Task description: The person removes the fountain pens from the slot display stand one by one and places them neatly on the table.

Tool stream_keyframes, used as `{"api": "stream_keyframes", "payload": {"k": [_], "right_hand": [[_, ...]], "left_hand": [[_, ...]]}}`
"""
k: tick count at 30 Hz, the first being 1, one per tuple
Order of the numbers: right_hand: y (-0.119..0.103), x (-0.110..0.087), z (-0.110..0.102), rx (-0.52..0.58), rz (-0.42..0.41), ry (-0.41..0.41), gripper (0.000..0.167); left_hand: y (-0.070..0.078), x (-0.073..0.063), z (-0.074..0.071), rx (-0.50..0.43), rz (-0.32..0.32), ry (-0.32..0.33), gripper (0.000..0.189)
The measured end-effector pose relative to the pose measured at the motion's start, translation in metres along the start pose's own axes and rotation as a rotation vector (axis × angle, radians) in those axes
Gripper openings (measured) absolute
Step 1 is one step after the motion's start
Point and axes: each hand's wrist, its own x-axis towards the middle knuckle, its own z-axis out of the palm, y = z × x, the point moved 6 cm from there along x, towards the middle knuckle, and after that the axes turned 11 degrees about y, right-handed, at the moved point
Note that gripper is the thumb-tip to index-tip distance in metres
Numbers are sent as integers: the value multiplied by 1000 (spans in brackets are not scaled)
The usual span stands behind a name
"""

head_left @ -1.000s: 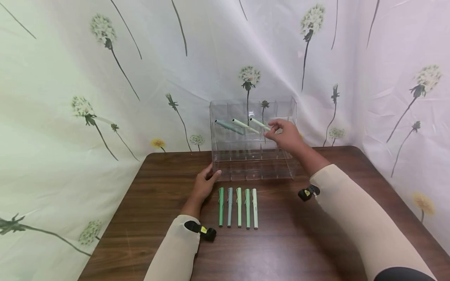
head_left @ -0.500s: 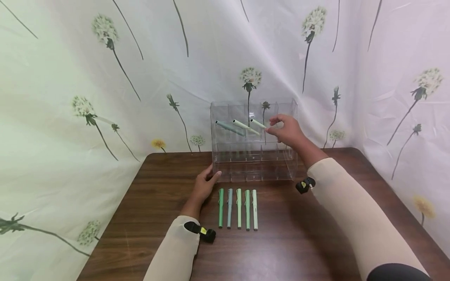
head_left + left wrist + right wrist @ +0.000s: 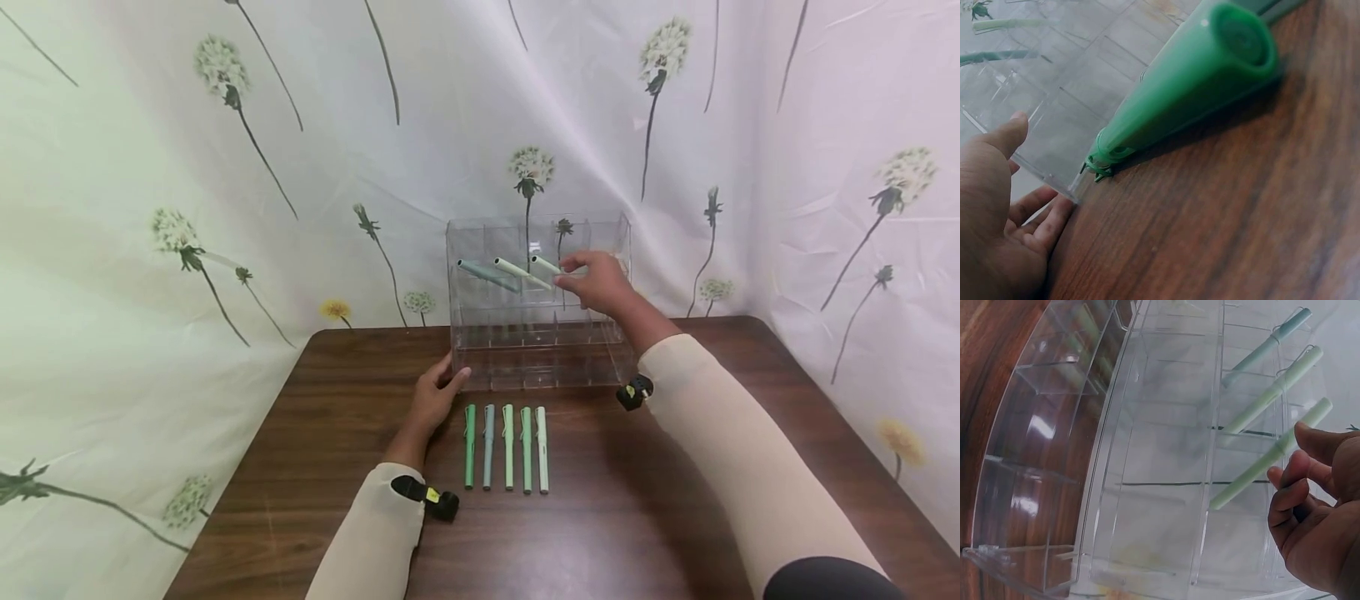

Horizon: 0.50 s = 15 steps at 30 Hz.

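A clear plastic tiered organizer [image 3: 540, 333] stands at the back of the table. My left hand [image 3: 435, 398] grips its lower left corner, thumb in front and fingers round the side, as the left wrist view [image 3: 1004, 206] also shows. Three capped pens lie slanted in its upper tier: a blue-green pen [image 3: 487, 275], a light green pen [image 3: 521, 273] and a pale green pen [image 3: 1247, 475]. My right hand [image 3: 600, 282] is at the rightmost, pale green pen, pinching it between thumb and forefinger; the exact contact is partly hidden.
On the table [image 3: 322, 467] before the organizer lies a row of several capped pens, from a dark green pen [image 3: 469, 446] at the left to a whitish green pen [image 3: 542, 450] at the right. A flower-print curtain [image 3: 420, 125] hangs close behind.
My right hand has shifted slightly left along the pale green pen, its fingers spreading and closing again. The left hand, the organizer and the row of pens stay in place.
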Motion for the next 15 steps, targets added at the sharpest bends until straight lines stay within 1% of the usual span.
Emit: {"api": "stream_keyframes", "payload": {"k": [8, 15], "right_hand": [[-6, 4, 7, -19, 6, 15, 40], [-6, 5, 11, -33, 7, 45, 36]], "left_hand": [[6, 0, -1, 5, 3, 3, 72], [3, 0, -1, 35, 12, 5, 72]]}}
